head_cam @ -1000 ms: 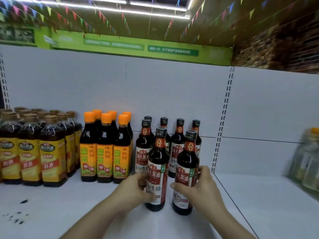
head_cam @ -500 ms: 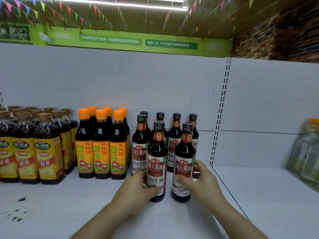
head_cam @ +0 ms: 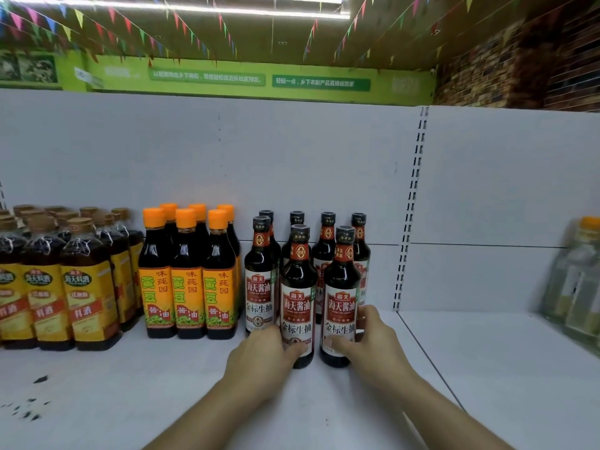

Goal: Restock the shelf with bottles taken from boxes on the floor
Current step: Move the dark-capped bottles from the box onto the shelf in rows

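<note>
Hands: left hand (head_cam: 259, 355) curled round left front bottle (head_cam: 298, 297); right hand (head_cam: 367, 349) wrapped round right front bottle (head_cam: 341, 297)
Placement: both upright on shelf (head_cam: 130, 384), just ahead of matching bottles (head_cam: 326, 251) already set
Remaining: release, probably; bare shelf rightward; boxes unseen

White shelf (head_cam: 130, 384) w/ upright sauce btls (head_cam: 298, 287), black specks (head_cam: 29, 407) left.

Dark brown glass bottles (head_cam: 298, 297) with black caps, red neck bands, white-and-red labels. Orange-capped dark bottles (head_cam: 187, 280) with orange and green labels. Brown-capped amber bottles (head_cam: 87, 287) labelled yellow. White metal shelf (head_cam: 487, 368), speckled black at left.
</note>
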`<state>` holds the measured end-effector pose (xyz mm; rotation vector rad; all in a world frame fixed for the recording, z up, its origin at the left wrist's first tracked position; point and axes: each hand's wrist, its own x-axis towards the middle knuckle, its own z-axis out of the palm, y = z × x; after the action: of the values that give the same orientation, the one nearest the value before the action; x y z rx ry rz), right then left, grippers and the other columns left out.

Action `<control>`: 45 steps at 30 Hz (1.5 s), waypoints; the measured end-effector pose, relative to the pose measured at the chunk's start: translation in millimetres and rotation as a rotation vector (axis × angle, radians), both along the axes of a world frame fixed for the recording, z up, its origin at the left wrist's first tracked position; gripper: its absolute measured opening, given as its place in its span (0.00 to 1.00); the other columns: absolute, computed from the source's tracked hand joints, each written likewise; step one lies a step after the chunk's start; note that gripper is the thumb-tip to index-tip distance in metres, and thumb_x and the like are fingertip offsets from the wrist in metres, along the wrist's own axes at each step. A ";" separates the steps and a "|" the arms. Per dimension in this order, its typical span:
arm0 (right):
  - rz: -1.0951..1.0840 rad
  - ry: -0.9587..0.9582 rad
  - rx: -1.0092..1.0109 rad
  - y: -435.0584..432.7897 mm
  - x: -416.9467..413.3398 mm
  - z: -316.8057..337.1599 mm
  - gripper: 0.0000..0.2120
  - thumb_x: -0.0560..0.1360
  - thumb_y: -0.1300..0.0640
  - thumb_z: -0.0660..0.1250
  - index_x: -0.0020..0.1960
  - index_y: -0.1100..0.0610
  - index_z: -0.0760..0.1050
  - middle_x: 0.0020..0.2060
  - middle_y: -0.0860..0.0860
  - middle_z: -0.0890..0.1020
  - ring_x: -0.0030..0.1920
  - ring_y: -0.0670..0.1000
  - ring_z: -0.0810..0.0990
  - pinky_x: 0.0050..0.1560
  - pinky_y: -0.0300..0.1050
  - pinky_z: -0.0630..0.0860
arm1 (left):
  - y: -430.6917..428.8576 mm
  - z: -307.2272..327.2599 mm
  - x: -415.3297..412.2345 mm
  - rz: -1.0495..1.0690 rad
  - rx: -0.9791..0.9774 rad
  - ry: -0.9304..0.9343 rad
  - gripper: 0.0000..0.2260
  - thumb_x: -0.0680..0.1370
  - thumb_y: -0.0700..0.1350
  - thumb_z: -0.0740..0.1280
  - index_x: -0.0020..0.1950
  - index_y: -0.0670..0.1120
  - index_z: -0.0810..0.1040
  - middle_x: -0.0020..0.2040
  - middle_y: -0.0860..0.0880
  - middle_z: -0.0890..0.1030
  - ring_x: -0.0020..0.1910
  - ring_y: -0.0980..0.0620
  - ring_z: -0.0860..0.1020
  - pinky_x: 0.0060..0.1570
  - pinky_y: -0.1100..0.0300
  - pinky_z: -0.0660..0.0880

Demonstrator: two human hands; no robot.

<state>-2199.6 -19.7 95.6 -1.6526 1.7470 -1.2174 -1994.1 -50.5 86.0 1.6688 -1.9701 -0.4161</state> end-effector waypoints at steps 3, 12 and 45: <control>-0.017 -0.003 -0.015 -6.9 1.4 -3.1 0.30 0.72 0.51 0.79 0.68 0.48 0.68 0.50 0.35 0.78 0.49 0.36 0.80 0.49 0.35 0.75 | -3.6 -0.3 -6.7 0.023 0.013 -0.063 0.21 0.78 0.67 0.63 0.62 0.55 0.75 0.61 0.55 0.81 0.59 0.47 0.79 0.58 0.48 0.77; -0.045 0.050 -0.019 -26.0 4.7 -6.3 0.27 0.73 0.50 0.76 0.68 0.49 0.69 0.53 0.40 0.81 0.53 0.46 0.82 0.54 0.45 0.78 | -9.3 8.2 -22.9 0.092 -0.024 -0.221 0.20 0.82 0.65 0.58 0.59 0.50 0.75 0.59 0.51 0.81 0.59 0.47 0.79 0.49 0.53 0.72; -0.067 0.078 -0.034 -58.1 18.0 -13.2 0.20 0.74 0.49 0.74 0.63 0.50 0.70 0.57 0.46 0.81 0.56 0.51 0.81 0.58 0.51 0.79 | -54.1 1.3 -28.8 0.060 0.014 -0.409 0.19 0.83 0.64 0.57 0.61 0.53 0.77 0.58 0.51 0.80 0.59 0.48 0.78 0.49 0.53 0.70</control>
<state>-2181.6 -77.8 82.4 -1.6945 1.8519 -1.2333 -2022.9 -104.6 87.3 1.9354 -2.1942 -0.0671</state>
